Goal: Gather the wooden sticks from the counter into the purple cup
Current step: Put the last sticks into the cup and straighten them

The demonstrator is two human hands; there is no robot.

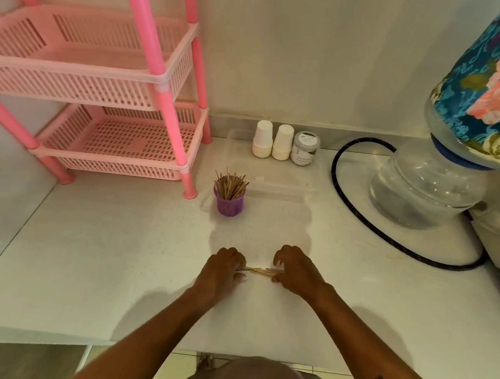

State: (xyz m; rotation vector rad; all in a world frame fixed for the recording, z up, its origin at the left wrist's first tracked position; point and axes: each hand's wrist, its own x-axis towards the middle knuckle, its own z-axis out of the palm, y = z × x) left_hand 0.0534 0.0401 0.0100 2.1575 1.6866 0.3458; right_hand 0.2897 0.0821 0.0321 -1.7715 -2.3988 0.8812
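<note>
A small bunch of wooden sticks (258, 272) lies flat on the white counter (95, 253), near its front middle. My left hand (221, 270) presses on the left end of the bunch, fingers curled over it. My right hand (295, 271) touches the right end, its fingers spread and bent. The purple cup (230, 204) stands upright farther back, a little left of my hands, packed with several sticks pointing up. The parts of the sticks under my fingers are hidden.
A pink two-tier plastic rack (108, 100) stands at the back left. Two stacks of white paper cups (271, 144) and a small grey jar (304, 148) sit on a clear tray (272, 187) by the wall. A water dispenser bottle (434, 181) and black hose (355, 206) occupy the right.
</note>
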